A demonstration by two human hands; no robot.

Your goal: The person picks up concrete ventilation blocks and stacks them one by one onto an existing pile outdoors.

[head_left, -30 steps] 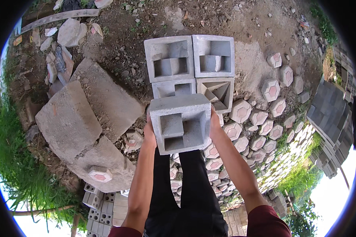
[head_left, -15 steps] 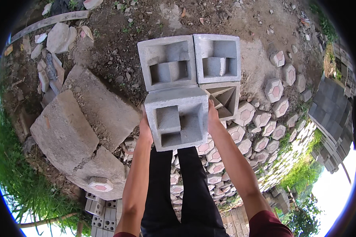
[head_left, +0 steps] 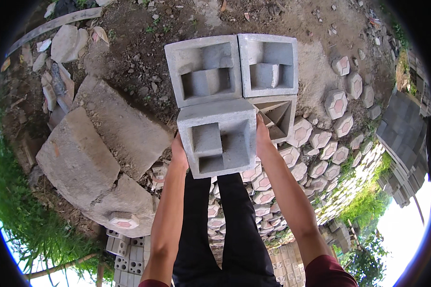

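Between my two hands is a square grey concrete block [head_left: 242, 167] with stepped hollows in its face. My left hand [head_left: 179, 152] presses on its left side, and my right hand [head_left: 262, 134] grips the right side; the fingertips are partly hidden. Just beyond stand two similar blocks side by side, a left concrete block [head_left: 171, 71] and a right concrete block [head_left: 294, 67]. Below the right one sits a concrete block with triangular fins [head_left: 281, 115], partly covered by my right hand and the held block. The held block's top edge meets or overlaps the left block's lower edge.
Large broken concrete slabs [head_left: 81, 148] lie to the left, one bearing a hexagonal paver [head_left: 124, 220]. Many hexagonal pavers [head_left: 336, 104] cover the ground at right. Grey stacked blocks [head_left: 401, 124] stand at far right, perforated blocks [head_left: 122, 263] at lower left.
The held block and both hands have shifted slightly right and up in the picture. The standing blocks appear a little larger and higher as the view has moved. Both hands keep their hold.
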